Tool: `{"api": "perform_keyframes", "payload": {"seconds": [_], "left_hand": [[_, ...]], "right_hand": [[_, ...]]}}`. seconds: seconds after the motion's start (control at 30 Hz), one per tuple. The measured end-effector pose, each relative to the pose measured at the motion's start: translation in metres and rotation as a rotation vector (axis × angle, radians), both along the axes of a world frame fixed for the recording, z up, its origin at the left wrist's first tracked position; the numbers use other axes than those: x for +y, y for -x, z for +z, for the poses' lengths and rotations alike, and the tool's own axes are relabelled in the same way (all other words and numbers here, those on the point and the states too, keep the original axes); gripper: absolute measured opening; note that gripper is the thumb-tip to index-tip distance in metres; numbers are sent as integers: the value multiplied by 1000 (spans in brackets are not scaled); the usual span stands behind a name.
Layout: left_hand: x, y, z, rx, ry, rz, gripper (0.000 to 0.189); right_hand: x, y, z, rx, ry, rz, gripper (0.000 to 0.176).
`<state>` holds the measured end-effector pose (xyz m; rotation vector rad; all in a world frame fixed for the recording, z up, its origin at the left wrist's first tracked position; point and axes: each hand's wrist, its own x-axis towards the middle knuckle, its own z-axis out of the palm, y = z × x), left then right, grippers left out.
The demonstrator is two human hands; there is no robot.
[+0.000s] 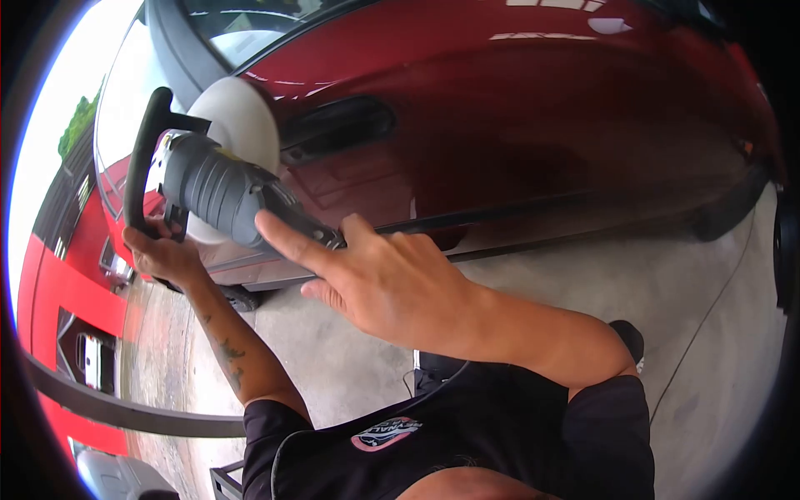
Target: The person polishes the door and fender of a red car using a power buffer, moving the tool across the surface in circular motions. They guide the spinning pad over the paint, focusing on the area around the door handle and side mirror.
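A dark grey power polisher (221, 187) with a round white pad (242, 125) is held up beside a dark red car door (500, 125). The pad is near the door's edge, left of the door handle (342, 129); whether it touches the paint cannot be made out. My left hand (167, 257) is closed on the lower end of the polisher's black loop handle (142, 158). Around the tool's rear grip my right hand (383, 279) is wrapped, its index finger stretched along the grey body.
Concrete floor (333, 342) lies below the car, with a thin cable (708, 312) running across it at the right. A dark curved bar (142, 414) crosses the lower left. Red walls (92, 283) stand at the far left.
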<state>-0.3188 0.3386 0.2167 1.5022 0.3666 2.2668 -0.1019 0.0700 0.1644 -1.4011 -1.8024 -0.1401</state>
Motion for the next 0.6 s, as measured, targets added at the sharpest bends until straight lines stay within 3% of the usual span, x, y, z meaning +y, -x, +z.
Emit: {"api": "perform_keyframes", "payload": {"seconds": [0.03,0.13,0.4,0.6], "left_hand": [[-5,-8,0,40,-23,10,65],[-29,-42,3,59,-21,-7,66],[-72,-125,6,146,-99,-209,73],[-118,-194,28,165,-191,-308,69]], "right_hand": [[-7,-4,-10,-23,-107,-29,80],[-33,-24,-20,-18,-80,-30,72],[-80,-53,-59,47,-307,-223,76],[-147,-70,-45,120,-261,-377,77]]}}
